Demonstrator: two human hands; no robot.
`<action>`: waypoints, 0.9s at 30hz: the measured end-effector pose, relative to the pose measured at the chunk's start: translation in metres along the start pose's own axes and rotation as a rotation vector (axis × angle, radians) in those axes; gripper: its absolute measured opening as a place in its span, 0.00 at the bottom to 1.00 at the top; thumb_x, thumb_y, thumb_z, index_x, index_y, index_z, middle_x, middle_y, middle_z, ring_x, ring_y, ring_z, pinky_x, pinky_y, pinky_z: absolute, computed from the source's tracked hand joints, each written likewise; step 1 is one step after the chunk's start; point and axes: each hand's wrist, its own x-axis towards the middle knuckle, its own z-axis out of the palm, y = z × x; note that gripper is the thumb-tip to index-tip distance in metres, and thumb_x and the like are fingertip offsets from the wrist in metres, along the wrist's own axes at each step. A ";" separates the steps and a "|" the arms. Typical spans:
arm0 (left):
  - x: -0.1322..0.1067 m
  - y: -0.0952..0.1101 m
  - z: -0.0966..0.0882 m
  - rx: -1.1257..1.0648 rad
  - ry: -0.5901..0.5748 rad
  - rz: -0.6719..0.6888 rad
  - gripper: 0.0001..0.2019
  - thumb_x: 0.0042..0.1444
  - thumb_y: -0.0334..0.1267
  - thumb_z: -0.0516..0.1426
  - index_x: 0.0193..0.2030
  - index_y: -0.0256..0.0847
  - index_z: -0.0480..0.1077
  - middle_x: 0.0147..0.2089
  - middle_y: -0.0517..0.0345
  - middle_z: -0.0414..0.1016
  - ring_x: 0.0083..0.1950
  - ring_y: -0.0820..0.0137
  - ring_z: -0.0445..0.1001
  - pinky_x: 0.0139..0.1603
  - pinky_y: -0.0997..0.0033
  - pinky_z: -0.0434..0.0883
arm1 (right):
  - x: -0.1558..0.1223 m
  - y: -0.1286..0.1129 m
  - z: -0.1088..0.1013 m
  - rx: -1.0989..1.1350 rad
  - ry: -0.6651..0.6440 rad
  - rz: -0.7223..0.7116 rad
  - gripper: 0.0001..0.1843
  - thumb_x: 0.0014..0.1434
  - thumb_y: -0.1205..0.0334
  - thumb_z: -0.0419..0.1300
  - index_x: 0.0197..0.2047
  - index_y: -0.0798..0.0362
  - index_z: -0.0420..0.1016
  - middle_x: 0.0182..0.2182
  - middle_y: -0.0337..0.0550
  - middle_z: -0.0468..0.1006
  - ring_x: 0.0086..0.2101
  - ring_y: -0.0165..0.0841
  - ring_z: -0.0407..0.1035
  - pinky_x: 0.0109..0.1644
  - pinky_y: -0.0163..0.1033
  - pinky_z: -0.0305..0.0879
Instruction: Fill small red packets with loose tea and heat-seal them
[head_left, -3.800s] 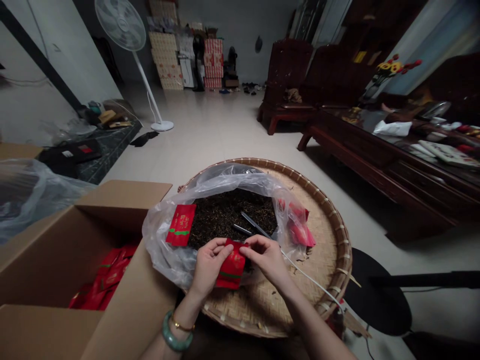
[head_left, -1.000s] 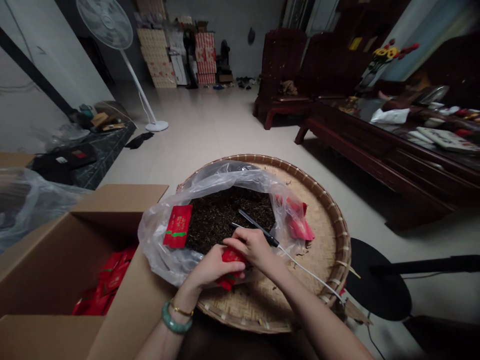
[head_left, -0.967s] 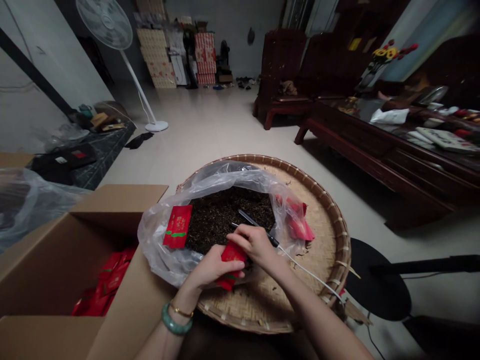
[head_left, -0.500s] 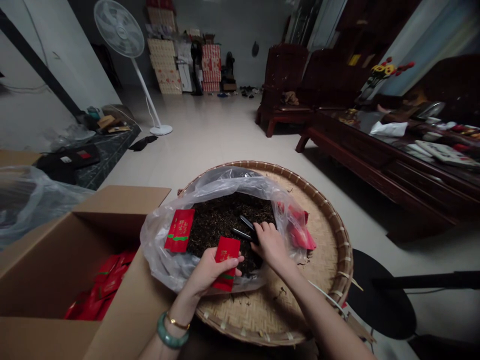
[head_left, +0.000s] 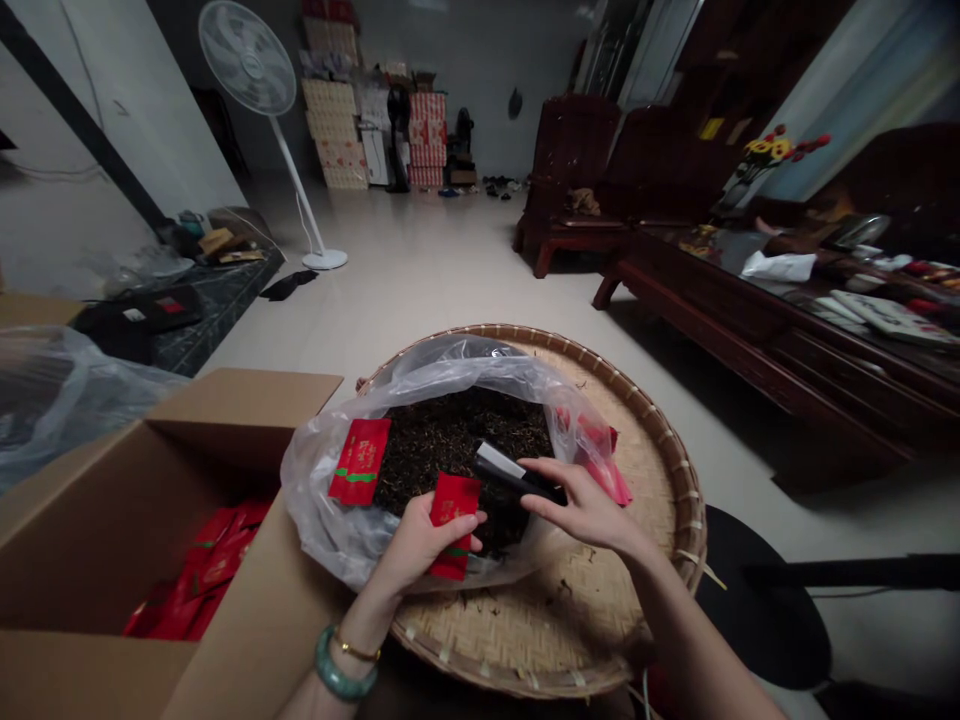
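My left hand (head_left: 420, 545) grips a small red packet (head_left: 454, 500) with gold writing and a green band, its thumb across the front. Between the fingers and thumb of my right hand (head_left: 574, 500) is a black flat-iron-like clamp (head_left: 510, 472), its pale flat plate turned upward and pointing left. Both hands are over a clear plastic bag (head_left: 322, 520), which lies wide open around dark, dried tea leaves (head_left: 450, 435). Another red packet (head_left: 360, 462) rests on the bag's left side. Pinkish-red packets or wrapping (head_left: 604, 465) show at the bag's right side.
A round woven bamboo tray (head_left: 517, 635) carries the bag. At left stands an open cardboard box (head_left: 247, 400) with several red packets (head_left: 206, 575) inside. Farther off are a white standing fan (head_left: 251, 65) and a dark wooden table (head_left: 720, 320). A black round base (head_left: 772, 620) is at right.
The clamp has turned in my right hand, so its pale plate faces up; my right hand has shifted right and rolled over. My left hand keeps the packet in nearly the same place.
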 end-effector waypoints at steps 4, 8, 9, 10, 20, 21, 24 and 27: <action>0.001 0.000 0.003 0.052 -0.060 0.014 0.22 0.36 0.45 0.68 0.34 0.33 0.69 0.32 0.51 0.79 0.24 0.69 0.77 0.25 0.75 0.71 | -0.003 -0.020 0.004 -0.007 -0.122 -0.034 0.20 0.57 0.56 0.58 0.52 0.51 0.72 0.46 0.48 0.78 0.43 0.41 0.72 0.45 0.42 0.67; 0.001 -0.001 0.006 0.078 -0.045 -0.024 0.22 0.34 0.44 0.68 0.33 0.34 0.68 0.28 0.57 0.77 0.24 0.68 0.77 0.24 0.74 0.71 | 0.001 -0.031 0.008 -0.028 -0.139 -0.063 0.15 0.58 0.58 0.57 0.48 0.51 0.75 0.40 0.46 0.80 0.36 0.38 0.74 0.39 0.38 0.66; 0.001 -0.001 0.006 0.081 -0.038 -0.030 0.22 0.34 0.44 0.68 0.33 0.34 0.68 0.28 0.58 0.76 0.24 0.68 0.77 0.24 0.74 0.71 | 0.002 -0.033 0.009 -0.031 -0.147 -0.064 0.14 0.58 0.59 0.57 0.47 0.51 0.76 0.39 0.45 0.80 0.35 0.38 0.74 0.38 0.37 0.66; 0.001 -0.001 0.006 0.086 -0.032 -0.033 0.22 0.34 0.43 0.68 0.33 0.34 0.68 0.27 0.58 0.76 0.25 0.68 0.77 0.24 0.73 0.71 | 0.003 -0.035 0.009 -0.035 -0.153 -0.062 0.14 0.59 0.59 0.57 0.47 0.51 0.76 0.38 0.45 0.80 0.35 0.37 0.74 0.37 0.37 0.65; 0.001 0.002 0.005 0.146 -0.050 -0.024 0.19 0.35 0.40 0.67 0.33 0.32 0.71 0.31 0.54 0.78 0.24 0.70 0.75 0.26 0.73 0.71 | 0.006 -0.038 0.013 -0.086 -0.120 -0.030 0.13 0.62 0.60 0.52 0.46 0.54 0.74 0.39 0.48 0.79 0.37 0.38 0.73 0.39 0.37 0.64; 0.001 0.003 0.004 0.149 -0.053 -0.026 0.19 0.36 0.40 0.67 0.34 0.32 0.71 0.32 0.53 0.79 0.25 0.70 0.75 0.26 0.73 0.71 | 0.006 -0.037 0.013 -0.076 -0.123 -0.023 0.14 0.62 0.60 0.52 0.46 0.54 0.73 0.40 0.48 0.79 0.38 0.38 0.73 0.40 0.37 0.64; 0.002 0.003 0.003 0.159 -0.058 -0.028 0.18 0.36 0.39 0.67 0.34 0.32 0.71 0.33 0.51 0.79 0.25 0.70 0.76 0.26 0.73 0.71 | 0.007 -0.033 0.011 -0.021 -0.143 0.005 0.15 0.62 0.58 0.53 0.48 0.54 0.72 0.43 0.48 0.79 0.41 0.38 0.72 0.43 0.39 0.65; 0.002 0.004 0.002 0.151 -0.061 -0.042 0.19 0.36 0.39 0.67 0.34 0.32 0.71 0.34 0.50 0.80 0.25 0.70 0.76 0.26 0.73 0.72 | 0.008 -0.025 0.007 0.061 -0.156 0.072 0.17 0.62 0.56 0.52 0.50 0.54 0.71 0.41 0.45 0.79 0.38 0.36 0.73 0.41 0.38 0.66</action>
